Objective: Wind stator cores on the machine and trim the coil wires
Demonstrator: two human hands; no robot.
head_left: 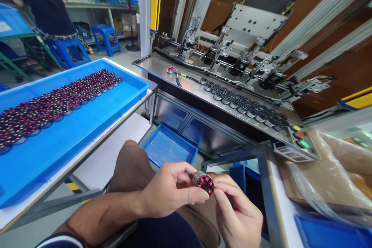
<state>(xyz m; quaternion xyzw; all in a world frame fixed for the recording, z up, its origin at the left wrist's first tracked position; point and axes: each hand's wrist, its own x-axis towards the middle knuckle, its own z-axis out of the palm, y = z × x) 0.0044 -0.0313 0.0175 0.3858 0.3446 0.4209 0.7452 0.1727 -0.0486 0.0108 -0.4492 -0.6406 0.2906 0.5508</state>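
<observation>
Over my lap, my left hand (pixel 177 190) grips a small round motor stator (pixel 205 183) between thumb and fingers. The part has a silvery cylindrical side, and its open face shows red segments around a dark centre. My right hand (pixel 240 207) is closed in a pinch at the right rim of the stator, thumb and forefinger tips together. Whatever lies between those tips is too small or hidden to make out.
At left, a blue tray (pixel 95 120) holds rows of similar red-and-black stators. Ahead, a machine's metal ledge (pixel 162 70) carries many black-topped round parts (pixel 244 100) and one red-topped part (pixel 170 69). Buttons (pixel 299 135) and plastic-covered cardboard (pixel 334 178) are at right. A co-worker (pixel 43 4) sits far left.
</observation>
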